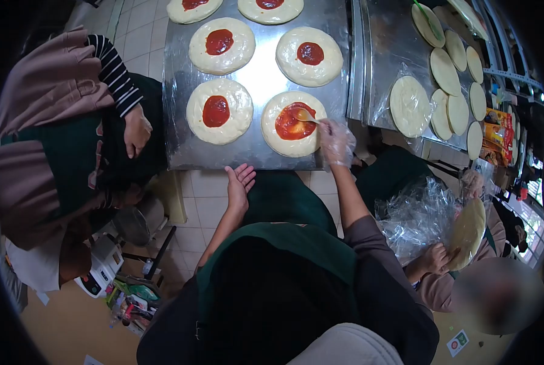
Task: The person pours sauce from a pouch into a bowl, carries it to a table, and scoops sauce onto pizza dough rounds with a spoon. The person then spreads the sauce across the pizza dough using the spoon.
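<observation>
My right hand [337,143], in a clear plastic glove, grips a wooden-looking spoon [306,116]. The spoon's bowl rests in the red sauce [286,128] on the nearest right pizza base [273,142], where the sauce is smeared and thinner in the middle. My left hand [241,180] is bare, palm up with its fingers stretched out, at the front edge of the metal table [223,160]. Left of the spread base lies another pizza base [234,131] with a round pool of sauce. Several more sauced bases stand farther back in two columns.
On a second metal table [375,73] to the right are several pale flat rounds [444,72] and a plastic-wrapped round [405,106]. A co-worker at right holds a round [468,234] beside crumpled clear plastic [418,210]. Another person's hand [137,131] hangs near the left edge.
</observation>
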`<state>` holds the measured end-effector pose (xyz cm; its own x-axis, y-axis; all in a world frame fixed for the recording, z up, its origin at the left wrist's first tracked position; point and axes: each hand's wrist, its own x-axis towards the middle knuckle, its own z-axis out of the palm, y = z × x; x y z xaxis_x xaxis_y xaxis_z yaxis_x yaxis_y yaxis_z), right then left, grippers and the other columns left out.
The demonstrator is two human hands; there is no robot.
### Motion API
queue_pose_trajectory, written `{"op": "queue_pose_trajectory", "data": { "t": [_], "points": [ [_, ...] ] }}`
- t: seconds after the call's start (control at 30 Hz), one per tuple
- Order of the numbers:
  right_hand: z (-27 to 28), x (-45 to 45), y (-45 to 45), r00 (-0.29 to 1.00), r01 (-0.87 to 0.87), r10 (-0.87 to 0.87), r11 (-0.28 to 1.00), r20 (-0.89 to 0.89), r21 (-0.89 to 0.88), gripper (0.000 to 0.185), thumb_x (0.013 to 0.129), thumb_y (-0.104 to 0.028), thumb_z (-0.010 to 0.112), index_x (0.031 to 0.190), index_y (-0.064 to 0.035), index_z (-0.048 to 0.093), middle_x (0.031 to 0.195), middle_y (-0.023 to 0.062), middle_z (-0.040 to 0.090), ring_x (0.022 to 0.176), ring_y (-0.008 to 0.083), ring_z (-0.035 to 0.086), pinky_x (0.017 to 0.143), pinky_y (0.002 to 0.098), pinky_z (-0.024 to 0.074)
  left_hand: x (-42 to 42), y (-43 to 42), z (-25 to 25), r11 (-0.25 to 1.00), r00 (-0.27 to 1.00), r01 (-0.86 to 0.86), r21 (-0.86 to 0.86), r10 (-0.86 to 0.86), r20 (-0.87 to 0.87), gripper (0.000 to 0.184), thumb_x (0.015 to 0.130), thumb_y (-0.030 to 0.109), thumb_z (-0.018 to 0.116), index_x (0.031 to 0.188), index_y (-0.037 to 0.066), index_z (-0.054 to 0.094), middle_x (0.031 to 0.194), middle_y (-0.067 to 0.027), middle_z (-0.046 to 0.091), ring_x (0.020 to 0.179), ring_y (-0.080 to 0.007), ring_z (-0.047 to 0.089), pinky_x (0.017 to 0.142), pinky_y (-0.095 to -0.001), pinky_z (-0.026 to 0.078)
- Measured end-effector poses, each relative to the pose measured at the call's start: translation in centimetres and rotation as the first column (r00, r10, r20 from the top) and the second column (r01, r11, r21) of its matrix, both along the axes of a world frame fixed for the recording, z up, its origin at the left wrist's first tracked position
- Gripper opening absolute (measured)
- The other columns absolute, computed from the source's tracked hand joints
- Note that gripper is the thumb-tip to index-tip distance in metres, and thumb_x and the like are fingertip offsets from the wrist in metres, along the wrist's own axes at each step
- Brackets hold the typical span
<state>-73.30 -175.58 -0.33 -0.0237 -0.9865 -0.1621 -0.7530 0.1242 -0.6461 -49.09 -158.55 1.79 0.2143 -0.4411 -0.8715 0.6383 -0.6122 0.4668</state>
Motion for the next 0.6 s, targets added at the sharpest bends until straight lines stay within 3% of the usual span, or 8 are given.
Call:
{"op": "queue_pose_trajectory", "data": {
  "t": [0.03, 0.07, 0.17, 0.2, 0.33, 0.47, 0.57, 0.6],
  "points": [
    [0.0, 1.3, -0.6, 0.997, 0.005, -0.002, 0.999, 0.075, -0.038, 0.022, 0.091, -0.028, 0.060, 0.095, -0.0102, 0.072, 0.084, 0.0165, 0.067, 0.074, 0.0312, 0.066, 0.067, 0.0443, 0.0491, 0.0, -0.3, -0.1, 1.000, 1.000, 0.003, -0.006, -0.003, -0.012, 0.080, 0.098, 0.067, 0.016, 0.134, 0.002, 0.046, 0.126, -0.0145, 0.059, 0.111, -0.0230, 0.058, 0.098, -0.0392, 0.042],
    [0.7, 1.6, 0.5, 0.994, -0.074, 0.074, 0.997, -0.086, -0.002, 0.022, 0.091, -0.028, 0.060, 0.096, -0.0095, 0.072, 0.083, 0.0166, 0.067, 0.075, 0.0302, 0.066, 0.068, 0.0428, 0.0490, 0.1, -0.5, 0.0, 0.999, 1.000, 0.006, -0.034, -0.007, -0.023, 0.080, 0.098, 0.067, 0.017, 0.135, 0.003, 0.046, 0.127, -0.0142, 0.059, 0.112, -0.0233, 0.057, 0.099, -0.0394, 0.042],
    [1.1, -0.9, 3.4, 0.992, -0.058, 0.048, 0.995, 0.115, 0.086, 0.022, 0.092, -0.027, 0.060, 0.096, -0.0083, 0.071, 0.085, 0.0170, 0.068, 0.077, 0.0304, 0.065, 0.070, 0.0414, 0.0491, 0.5, -0.5, 0.3, 0.997, 1.000, 0.010, -0.070, -0.012, -0.026, 0.078, 0.098, 0.066, 0.017, 0.135, 0.003, 0.045, 0.128, -0.0133, 0.058, 0.114, -0.0237, 0.057, 0.101, -0.0394, 0.040],
    [4.1, -0.7, 2.4, 0.999, 0.046, -0.048, 0.980, 0.007, 0.193, 0.020, 0.091, -0.024, 0.061, 0.096, -0.0076, 0.070, 0.087, 0.0169, 0.068, 0.078, 0.0296, 0.064, 0.072, 0.0392, 0.0493, 0.7, -0.3, 0.1, 0.998, 1.000, 0.005, -0.059, -0.006, -0.008, 0.077, 0.099, 0.066, 0.018, 0.135, 0.003, 0.045, 0.127, -0.0131, 0.059, 0.113, -0.0234, 0.057, 0.100, -0.0392, 0.041],
    [1.8, 1.5, -1.4, 0.999, -0.020, 0.025, 0.991, 0.038, -0.136, 0.020, 0.089, -0.024, 0.063, 0.095, -0.0063, 0.072, 0.080, 0.0154, 0.068, 0.071, 0.0270, 0.065, 0.067, 0.0382, 0.0495, 0.5, 0.2, -0.5, 1.000, 1.000, 0.005, -0.029, -0.004, 0.024, 0.076, 0.099, 0.065, 0.018, 0.134, 0.003, 0.046, 0.127, -0.0125, 0.059, 0.112, -0.0222, 0.058, 0.099, -0.0381, 0.041],
    [2.9, 1.3, 2.1, 0.974, -0.197, 0.198, 0.980, -0.111, 0.019, 0.020, 0.087, -0.026, 0.064, 0.090, -0.0088, 0.073, 0.075, 0.0135, 0.068, 0.074, 0.0299, 0.067, 0.071, 0.0428, 0.0492, 0.2, 0.0, 0.4, 0.998, 1.000, 0.012, -0.061, -0.013, -0.009, 0.076, 0.099, 0.065, 0.018, 0.135, 0.004, 0.045, 0.128, -0.0127, 0.059, 0.113, -0.0217, 0.058, 0.100, -0.0377, 0.041],
    [2.0, -1.3, 1.6, 0.995, 0.095, -0.097, 0.990, 0.016, 0.102, 0.022, 0.088, -0.029, 0.062, 0.091, -0.0095, 0.073, 0.076, 0.0143, 0.068, 0.075, 0.0303, 0.067, 0.070, 0.0438, 0.0492, -0.1, 0.7, 0.1, 0.999, 1.000, 0.004, -0.032, -0.004, 0.019, 0.076, 0.099, 0.065, 0.018, 0.135, 0.003, 0.045, 0.128, -0.0133, 0.059, 0.114, -0.0223, 0.057, 0.100, -0.0378, 0.041],
    [0.9, -1.4, 0.2, 1.000, -0.003, 0.003, 0.997, 0.001, -0.083, 0.023, 0.088, -0.030, 0.061, 0.091, -0.0108, 0.073, 0.078, 0.0148, 0.068, 0.075, 0.0315, 0.066, 0.068, 0.0451, 0.0490, -0.1, 0.7, -0.3, 1.000, 1.000, -0.001, -0.023, 0.002, 0.027, 0.076, 0.099, 0.064, 0.018, 0.135, 0.003, 0.045, 0.128, -0.0133, 0.059, 0.114, -0.0224, 0.057, 0.100, -0.0378, 0.041]
  ]
}}
